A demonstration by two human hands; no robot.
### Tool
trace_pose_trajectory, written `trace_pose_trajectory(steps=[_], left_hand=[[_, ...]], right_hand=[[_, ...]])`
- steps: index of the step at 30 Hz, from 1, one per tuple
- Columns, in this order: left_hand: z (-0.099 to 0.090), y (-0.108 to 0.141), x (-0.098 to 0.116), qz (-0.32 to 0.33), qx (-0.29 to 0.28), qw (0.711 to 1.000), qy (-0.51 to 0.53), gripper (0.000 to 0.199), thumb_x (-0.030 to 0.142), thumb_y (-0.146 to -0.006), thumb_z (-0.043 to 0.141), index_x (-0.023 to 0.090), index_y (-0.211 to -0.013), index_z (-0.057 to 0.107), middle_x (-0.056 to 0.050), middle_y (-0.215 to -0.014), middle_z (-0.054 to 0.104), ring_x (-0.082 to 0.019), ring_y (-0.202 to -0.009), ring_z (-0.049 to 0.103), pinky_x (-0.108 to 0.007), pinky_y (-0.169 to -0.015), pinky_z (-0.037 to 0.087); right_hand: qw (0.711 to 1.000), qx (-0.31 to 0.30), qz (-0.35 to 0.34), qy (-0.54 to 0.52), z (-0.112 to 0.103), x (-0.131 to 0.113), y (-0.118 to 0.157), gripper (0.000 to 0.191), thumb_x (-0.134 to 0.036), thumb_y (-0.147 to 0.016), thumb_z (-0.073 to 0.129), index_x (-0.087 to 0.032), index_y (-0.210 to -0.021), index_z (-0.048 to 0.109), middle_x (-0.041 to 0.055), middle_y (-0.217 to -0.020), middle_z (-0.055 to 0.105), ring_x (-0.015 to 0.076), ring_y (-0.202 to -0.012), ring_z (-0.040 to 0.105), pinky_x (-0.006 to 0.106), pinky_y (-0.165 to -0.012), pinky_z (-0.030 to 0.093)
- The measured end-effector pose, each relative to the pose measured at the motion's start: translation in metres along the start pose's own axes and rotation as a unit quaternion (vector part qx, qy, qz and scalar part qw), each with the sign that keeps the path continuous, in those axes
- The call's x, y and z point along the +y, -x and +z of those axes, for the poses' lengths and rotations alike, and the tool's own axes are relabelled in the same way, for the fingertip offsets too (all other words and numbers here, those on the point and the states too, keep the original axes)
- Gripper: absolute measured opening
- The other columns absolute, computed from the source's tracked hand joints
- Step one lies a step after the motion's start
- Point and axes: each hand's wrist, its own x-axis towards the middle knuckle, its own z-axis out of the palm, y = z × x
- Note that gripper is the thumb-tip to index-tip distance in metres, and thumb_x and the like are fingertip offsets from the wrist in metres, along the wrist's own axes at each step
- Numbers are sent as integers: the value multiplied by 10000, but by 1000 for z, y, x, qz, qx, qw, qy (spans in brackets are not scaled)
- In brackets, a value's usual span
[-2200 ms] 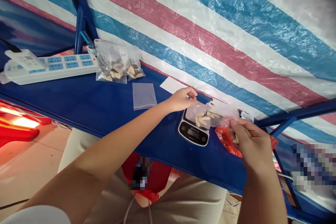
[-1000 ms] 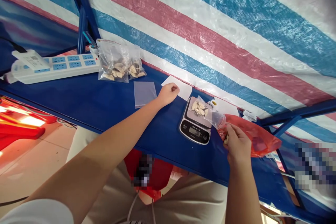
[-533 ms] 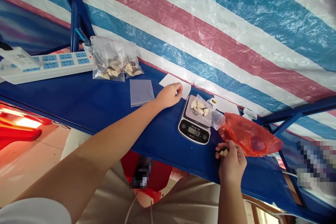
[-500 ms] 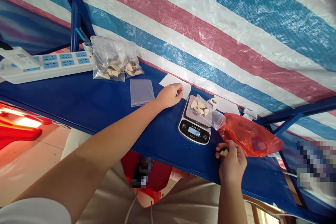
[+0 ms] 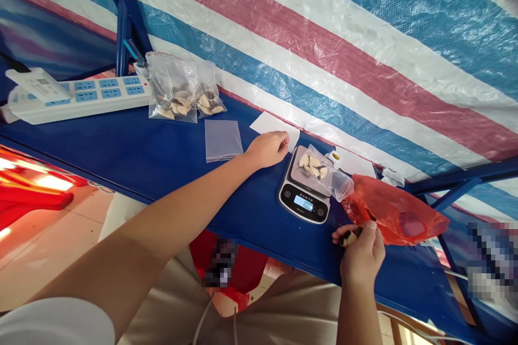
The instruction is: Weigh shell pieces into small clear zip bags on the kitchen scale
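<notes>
My left hand is loosely curled over the table beside a white sheet of paper, left of the scale; nothing shows in its fingers. A digital kitchen scale bears a clear plastic bag with several cream slices inside, and its lit display seems to read 10.0. Nearer the table's front edge, my right hand is closed on a few dark-edged cream slices, mostly hidden by the palm. Just beyond that hand lies a crumpled red plastic bag.
A stack of clear flat bags lies left of centre. Two filled zip bags lean at the back, next to a white power strip. A small white roll sits behind the scale. Striped sheeting hangs along the back.
The view shifts slightly. The scale's display has gone from about zero to what looks like 10.0. My right hand has turned a little, showing more dark edge of the slices; my left hand stays curled.
</notes>
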Motion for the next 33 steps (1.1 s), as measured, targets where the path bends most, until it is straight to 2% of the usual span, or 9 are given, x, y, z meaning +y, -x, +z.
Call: trace_pose_trajectory(steps=[4,7,14,21,26,33], left_hand=[[1,0,0,-10,-9,1000,-6,169,244,-915,503,207,-1015,635,-72,-978,729,-223,-846,634,-348,-673,400],[1,1,1,-16,-15,1000,-9,178,248,-918,507,207,-1028,641,-72,-994,736,-227,-855,642,-349,-680,408],[2,1,2,-23,-24,999,-12,175,243,-916,511,207,-1020,646,-73,-1004,736,-219,-845,641,-345,-690,422],[3,1,0,-22,-28,999,-12,169,240,-913,513,212,-1014,646,-72,-994,727,-219,-845,633,-340,-692,420],[4,1,-1,-22,-31,999,-10,172,244,-918,503,210,-1009,645,-69,-973,727,-216,-824,625,-342,-670,406],[5,1,-1,-17,-24,999,-13,136,236,-911,503,214,-980,619,-61,-950,717,-209,-806,616,-335,-653,385]], right_hand=[[1000,0,1,-8,0,0,0,427,-600,-996,529,-235,-781,477,-25,-556,639,132,-440,586,226,-402,426],[1000,-7,1,-2,0,0,0,423,-627,-968,590,-249,-836,455,-46,-549,640,132,-440,584,212,-403,411],[1000,-17,5,17,0,2,0,484,-674,-917,657,-194,-934,597,-27,-555,646,130,-443,571,219,-418,400],[1000,-15,4,-20,1,0,0,423,-607,-901,692,-196,-932,601,-37,-571,641,129,-468,572,224,-446,451],[999,-21,8,-40,-1,2,-1,395,-568,-886,716,-192,-941,606,-31,-585,648,126,-482,579,216,-450,442],[999,-34,-2,-9,-2,5,-1,479,-656,-898,697,-198,-997,600,-31,-669,673,114,-502,595,208,-447,436]])
